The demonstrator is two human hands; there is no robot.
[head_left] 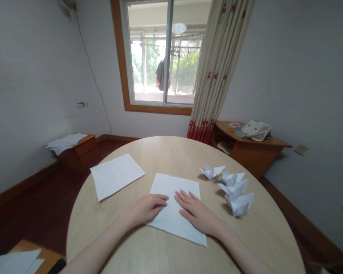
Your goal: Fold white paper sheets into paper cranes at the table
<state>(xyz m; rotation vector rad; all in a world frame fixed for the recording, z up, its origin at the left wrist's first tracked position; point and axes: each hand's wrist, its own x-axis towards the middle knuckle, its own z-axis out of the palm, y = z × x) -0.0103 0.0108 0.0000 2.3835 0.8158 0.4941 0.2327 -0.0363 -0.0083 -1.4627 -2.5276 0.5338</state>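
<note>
A white sheet of paper (171, 190) lies on the round wooden table (165, 152) right in front of me. My left hand (148, 207) rests on the sheet's left edge with its fingers curled loosely and pressing down. My right hand (196, 211) lies flat on the sheet, fingers stretched out and slightly apart. Neither hand holds anything. A second white sheet (117, 175) lies further left on the table, apart from both hands.
Several folded white paper figures (234, 188) stand in a row at the right of the table. A low wooden cabinet (80, 148) with papers is at the left wall, a corner desk (251, 146) with a bag at the right. More paper (14, 262) lies at bottom left.
</note>
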